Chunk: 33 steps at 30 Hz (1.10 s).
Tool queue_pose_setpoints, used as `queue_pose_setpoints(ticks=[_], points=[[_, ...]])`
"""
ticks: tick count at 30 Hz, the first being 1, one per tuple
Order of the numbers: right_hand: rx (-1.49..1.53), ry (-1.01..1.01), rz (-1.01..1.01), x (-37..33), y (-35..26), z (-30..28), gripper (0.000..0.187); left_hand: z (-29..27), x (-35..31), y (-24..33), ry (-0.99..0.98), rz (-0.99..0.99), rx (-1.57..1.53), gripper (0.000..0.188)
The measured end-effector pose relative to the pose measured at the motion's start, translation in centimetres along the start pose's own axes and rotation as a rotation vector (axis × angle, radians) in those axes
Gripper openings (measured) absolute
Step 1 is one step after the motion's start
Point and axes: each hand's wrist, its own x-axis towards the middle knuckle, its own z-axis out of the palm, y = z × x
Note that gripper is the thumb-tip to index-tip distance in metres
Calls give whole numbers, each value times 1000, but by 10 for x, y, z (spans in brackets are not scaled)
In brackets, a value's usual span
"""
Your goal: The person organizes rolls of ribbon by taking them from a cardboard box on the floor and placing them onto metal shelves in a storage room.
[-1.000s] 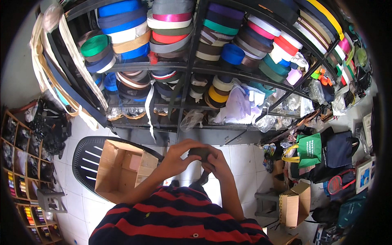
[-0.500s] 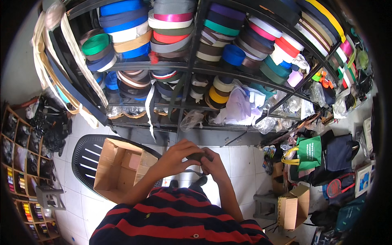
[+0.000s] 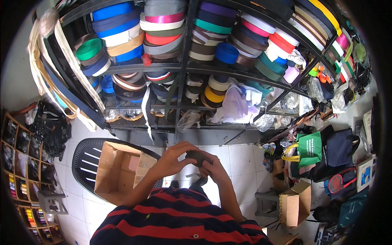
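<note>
A small dark roll (image 3: 196, 156), looking like wound webbing strap, is held between my two hands in front of my body. My left hand (image 3: 177, 157) curls round its left side, thumb below and fingers above. On the opposite side, my right hand (image 3: 214, 167) grips it with bent fingers and the thumb against its lower right edge. Below the hands a short grey strip (image 3: 192, 175) shows against the floor; whether it joins the roll I cannot tell. The palms and some fingertips are hidden.
A black shelf rack (image 3: 163, 67) full of coloured webbing rolls stands ahead. An open cardboard box (image 3: 108, 169) sits on a black plastic chair (image 3: 81, 153) at left. To the right are a green bag (image 3: 309, 149), another carton (image 3: 292, 206) and a grey stool (image 3: 267, 202).
The dark roll is turned so more of its surface shows between my hands. My right hand has shifted slightly down and keeps its grip. The view has moved a little.
</note>
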Motion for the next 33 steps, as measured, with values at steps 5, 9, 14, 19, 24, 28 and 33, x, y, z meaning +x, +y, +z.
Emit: queue_pose_setpoints(ticks=[5, 9, 14, 19, 24, 28, 33], points=[[-43, 19, 97, 1, 1, -3, 41, -1, -1, -4, 0, 30, 19, 28], [-7, -14, 107, 2, 1, 1, 50, -1, -4, -7, 32, 56, 11, 28], [17, -5, 142, 3, 2, 2, 36, -3, -7, -10, 2, 56, 48, 30], [-194, 98, 132, 2, 5, 11, 32, -7, -6, -4, -90, 130, 185, 35], [-119, 69, 155, 4, 10, 8, 34, -6, -5, -12, -121, 118, 161, 36], [114, -79, 111, 3, 14, 0, 42, -3, -9, -11, -33, 14, 0, 36], [79, 0, 41, 5, 11, 8, 37, 1, -9, -11, 52, 55, 17, 37]])
